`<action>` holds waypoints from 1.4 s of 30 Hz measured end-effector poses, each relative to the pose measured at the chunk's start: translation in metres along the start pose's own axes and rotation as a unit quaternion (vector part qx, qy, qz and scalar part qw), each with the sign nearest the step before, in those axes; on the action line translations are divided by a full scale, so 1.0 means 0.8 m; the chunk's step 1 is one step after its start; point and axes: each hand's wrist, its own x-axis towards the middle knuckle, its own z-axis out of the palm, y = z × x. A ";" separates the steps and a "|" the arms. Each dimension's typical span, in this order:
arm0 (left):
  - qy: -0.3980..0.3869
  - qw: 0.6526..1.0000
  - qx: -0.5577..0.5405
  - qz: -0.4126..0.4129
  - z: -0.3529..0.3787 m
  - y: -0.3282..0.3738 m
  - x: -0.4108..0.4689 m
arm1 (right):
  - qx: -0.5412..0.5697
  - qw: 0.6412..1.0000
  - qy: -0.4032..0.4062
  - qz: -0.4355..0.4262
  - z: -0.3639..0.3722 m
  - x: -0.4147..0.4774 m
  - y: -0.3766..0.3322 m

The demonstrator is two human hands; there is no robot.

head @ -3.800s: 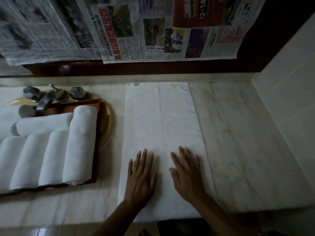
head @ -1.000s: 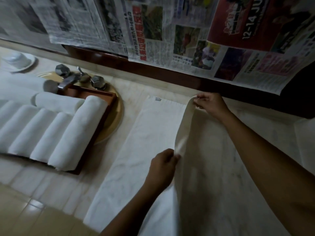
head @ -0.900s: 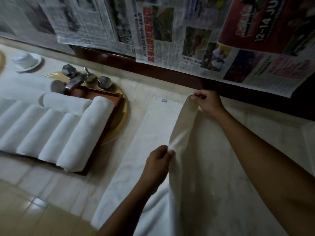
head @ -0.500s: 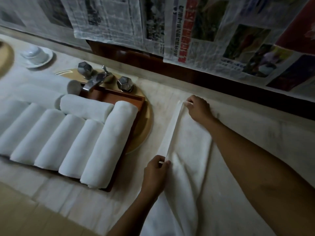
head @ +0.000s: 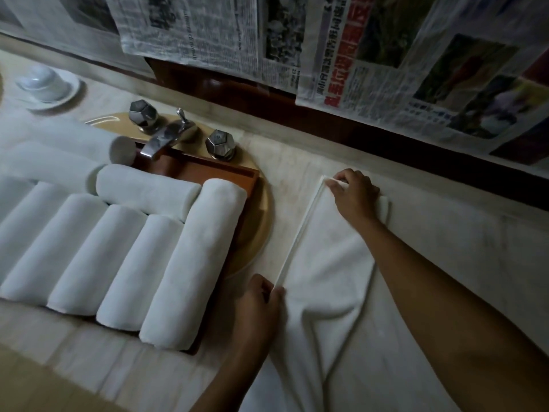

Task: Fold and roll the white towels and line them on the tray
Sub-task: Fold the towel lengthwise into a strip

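White towel [head: 329, 257] now lies folded lengthwise; my left hand [head: 261, 304] and right hand [head: 355, 194] pinch its edge. Rolling comes next.

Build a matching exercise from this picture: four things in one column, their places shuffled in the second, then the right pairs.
Things
1. right hand
2. left hand
3. rolled towels
4. cup

Places
a. on the wooden tray
b. on the saucer at the far left
c. gripping the far corner of the folded towel
d. pinching the near end of the folded towel's edge

Pairs: 1-c, 2-d, 3-a, 4-b
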 end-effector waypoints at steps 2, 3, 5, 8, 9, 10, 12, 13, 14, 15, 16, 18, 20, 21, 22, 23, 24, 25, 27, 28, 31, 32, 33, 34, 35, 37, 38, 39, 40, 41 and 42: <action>0.007 1.000 0.025 0.008 0.002 0.001 -0.001 | -0.004 1.000 0.022 -0.010 0.004 -0.004 0.000; 0.006 0.999 0.030 0.012 0.003 0.000 -0.002 | -0.006 0.999 0.031 -0.017 0.007 -0.007 0.000; 0.002 0.999 0.030 0.020 0.005 -0.001 -0.001 | -0.016 0.998 0.049 -0.033 0.010 -0.010 -0.002; 0.009 0.999 0.041 0.031 0.005 0.001 -0.002 | -0.065 0.991 0.073 -0.097 0.009 -0.016 -0.011; 0.010 0.998 0.045 0.033 0.005 0.000 -0.001 | -0.076 0.986 0.079 -0.126 0.007 -0.019 -0.015; 0.009 0.998 0.047 0.034 0.005 0.001 -0.002 | -0.080 0.982 0.078 -0.154 0.004 -0.023 -0.017; 0.005 0.998 0.046 0.035 0.005 0.003 -0.002 | -0.077 0.976 0.047 -0.198 -0.001 -0.040 -0.012; 0.005 0.998 0.049 0.035 0.004 0.003 -0.002 | -0.076 0.977 0.010 -0.199 -0.002 -0.050 -0.006; 0.001 0.998 0.056 0.028 0.003 0.005 -0.001 | -0.083 0.978 -0.037 -0.190 -0.002 -0.060 0.001; -0.010 0.999 0.051 0.013 0.003 0.005 -0.001 | -0.098 0.975 -0.077 -0.184 -0.002 -0.068 0.008; -0.035 0.999 0.020 -0.021 0.001 0.005 -0.001 | -0.118 0.970 -0.102 -0.186 -0.002 -0.073 0.014; -0.113 0.986 -0.078 -0.097 0.001 0.006 -0.002 | -0.142 0.963 -0.118 -0.194 -0.004 -0.074 0.019; -0.133 0.982 -0.084 -0.105 0.004 0.003 -0.005 | -0.156 0.960 -0.123 -0.195 -0.006 -0.070 0.020; -0.117 0.989 -0.048 -0.080 0.005 0.002 -0.006 | -0.160 0.960 -0.122 -0.196 -0.007 -0.069 0.020; -0.092 0.994 0.004 -0.051 0.005 0.001 -0.010 | -0.162 0.959 -0.123 -0.198 -0.007 -0.072 0.021; -0.063 0.997 0.046 -0.022 0.005 -0.001 -0.011 | -0.165 0.959 -0.121 -0.198 -0.006 -0.072 0.022; -0.035 0.997 0.065 0.002 0.005 -0.003 -0.013 | -0.165 0.959 -0.119 -0.198 -0.005 -0.072 0.022; -0.016 0.997 0.068 0.018 0.005 -0.007 -0.014 | -0.164 0.960 -0.115 -0.197 -0.004 -0.073 0.024; -0.004 0.998 0.056 0.024 0.007 -0.007 -0.016 | -0.165 0.960 -0.111 -0.197 -0.005 -0.069 0.024; -0.002 0.998 0.051 0.021 0.008 -0.006 -0.017 | -0.166 0.959 -0.113 -0.199 -0.005 -0.068 0.024; 0.009 0.999 0.041 0.025 0.010 -0.005 -0.018 | -0.175 0.956 -0.112 -0.205 -0.003 -0.069 0.022; 0.010 0.999 0.041 0.025 0.010 -0.004 -0.019 | -0.177 0.959 -0.099 -0.200 -0.006 -0.070 0.019; 0.009 0.999 0.043 0.029 0.009 -0.005 -0.018 | -0.173 0.963 -0.078 -0.192 -0.009 -0.074 0.015; 0.005 0.998 0.048 0.027 0.009 -0.004 -0.019 | -0.161 0.967 -0.055 -0.188 -0.014 -0.083 0.007; 0.004 0.998 0.055 0.026 0.009 -0.003 -0.018 | -0.140 0.971 -0.035 -0.191 -0.018 -0.096 0.001; 0.002 0.998 0.058 0.030 0.008 -0.001 -0.019 | -0.095 0.967 -0.035 -0.232 -0.019 -0.133 -0.007; 0.003 0.998 0.058 0.033 0.007 0.000 -0.020 | -0.093 0.960 -0.061 -0.258 -0.017 -0.155 -0.007; 0.003 0.997 0.060 0.038 0.007 -0.001 -0.020 | -0.102 0.951 -0.095 -0.275 -0.014 -0.173 -0.005; 0.002 0.997 0.061 0.038 0.007 0.001 -0.021 | -0.115 0.945 -0.120 -0.280 -0.013 -0.183 -0.001; -0.003 0.998 0.048 0.026 0.007 -0.001 -0.021 | -0.123 0.944 -0.130 -0.278 -0.012 -0.188 0.004; -0.015 1.000 -0.004 -0.007 0.005 -0.001 -0.020 | -0.129 0.944 -0.129 -0.273 -0.012 -0.186 0.006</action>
